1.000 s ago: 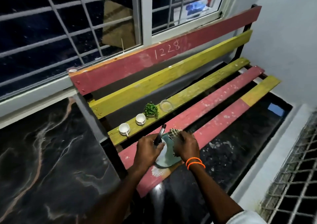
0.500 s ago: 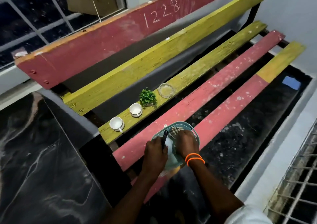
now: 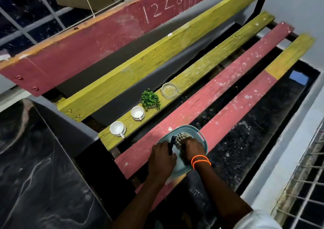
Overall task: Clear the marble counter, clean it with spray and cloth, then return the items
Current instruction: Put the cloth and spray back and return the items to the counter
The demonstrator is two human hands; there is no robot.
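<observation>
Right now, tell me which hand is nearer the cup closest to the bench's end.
Left. The left hand grips a dark spray bottle over the tray, just right of and below that cup. The right hand holds the checked cloth farther right.

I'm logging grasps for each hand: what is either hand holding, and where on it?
Left hand grips the dark spray bottle around its body. Right hand clutches the checked cloth at its near end.

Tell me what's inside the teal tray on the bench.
The teal tray holds a checked cloth under the right hand and a black spray bottle gripped by the left hand. Anything beneath the hands is hidden.
</observation>
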